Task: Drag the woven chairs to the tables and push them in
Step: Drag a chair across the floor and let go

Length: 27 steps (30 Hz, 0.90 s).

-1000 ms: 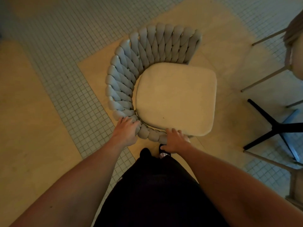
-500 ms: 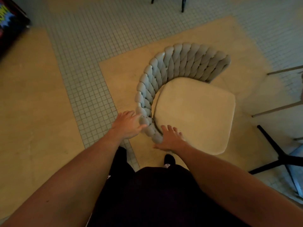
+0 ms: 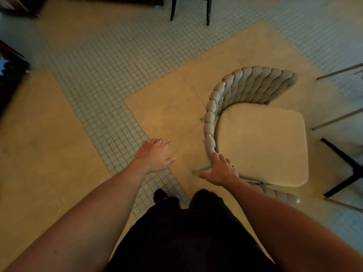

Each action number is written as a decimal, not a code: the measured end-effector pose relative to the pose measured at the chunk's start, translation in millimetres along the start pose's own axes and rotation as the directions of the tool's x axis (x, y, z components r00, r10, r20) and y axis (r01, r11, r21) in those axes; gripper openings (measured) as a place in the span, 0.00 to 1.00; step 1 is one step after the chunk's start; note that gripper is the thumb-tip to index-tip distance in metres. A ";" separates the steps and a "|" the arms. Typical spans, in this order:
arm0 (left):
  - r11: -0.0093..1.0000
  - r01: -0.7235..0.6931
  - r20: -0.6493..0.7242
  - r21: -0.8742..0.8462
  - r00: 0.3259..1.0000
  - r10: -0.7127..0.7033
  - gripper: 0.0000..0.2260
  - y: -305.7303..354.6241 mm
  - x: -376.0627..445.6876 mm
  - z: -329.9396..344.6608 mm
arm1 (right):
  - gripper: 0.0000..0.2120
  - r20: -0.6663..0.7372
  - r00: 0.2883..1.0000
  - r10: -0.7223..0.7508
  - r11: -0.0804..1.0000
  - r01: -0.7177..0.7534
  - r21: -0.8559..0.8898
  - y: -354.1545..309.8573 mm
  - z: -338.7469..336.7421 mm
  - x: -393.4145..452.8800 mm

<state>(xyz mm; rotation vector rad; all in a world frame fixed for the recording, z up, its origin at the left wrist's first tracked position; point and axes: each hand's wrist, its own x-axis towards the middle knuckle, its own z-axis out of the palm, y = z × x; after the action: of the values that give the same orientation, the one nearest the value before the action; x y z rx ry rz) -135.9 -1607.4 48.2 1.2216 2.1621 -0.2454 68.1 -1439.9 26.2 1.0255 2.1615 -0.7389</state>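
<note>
One woven chair (image 3: 255,122) stands on the beige floor panel (image 3: 167,110) right of centre, its braided grey back (image 3: 253,86) curving round the far and left sides of a pale square seat cushion (image 3: 263,146), with a further stretch of the braid showing below the cushion's near edge beside the right forearm. The right hand (image 3: 220,170) lies at the near left corner of the seat, fingers straight and spread, fingertips (image 3: 216,156) touching the lower end of the braided rim, thumb pointing left above a thin grey chair leg (image 3: 201,170); it wraps around nothing. The left hand (image 3: 155,157) hangs over the floor well left of the chair, apart from it, fingers loosely spread and holding nothing. Between the two forearms are the person's dark trousers (image 3: 186,238) and a dark shoe (image 3: 160,195). Bands of small grey mosaic tile (image 3: 110,91) cross the floor around the beige panels. On the right edge, thin metal legs (image 3: 337,117) and a black table base (image 3: 341,165) stand near the chair's open side. At the top, two dark furniture legs (image 3: 189,10) stand on the tile, and dark blurred furniture (image 3: 9,81) fills the left edge
</note>
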 end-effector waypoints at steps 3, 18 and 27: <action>0.999 -0.033 0.024 0.031 0.999 0.032 0.34 -22.4 9.4 -12.1 | 0.53 -0.026 0.998 0.062 0.997 -0.061 0.039 -12.7 -0.4 3.3; 0.907 -0.302 0.066 0.293 0.953 0.296 0.34 -40.5 133.6 -117.0 | 0.51 -0.067 0.942 0.330 0.908 -0.297 0.295 -34.0 -25.7 58.4; 0.774 -0.488 0.202 0.404 0.873 0.444 0.35 -2.9 191.0 -157.1 | 0.48 -0.023 0.893 0.449 0.811 -0.397 0.431 -38.8 -34.0 67.6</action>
<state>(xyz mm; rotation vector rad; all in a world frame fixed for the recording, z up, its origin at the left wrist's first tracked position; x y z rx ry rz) -276.8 -1404.2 54.3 1.9223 1.6874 -0.5919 -7.4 -1405.7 7.1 1.7521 1.7959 -0.9544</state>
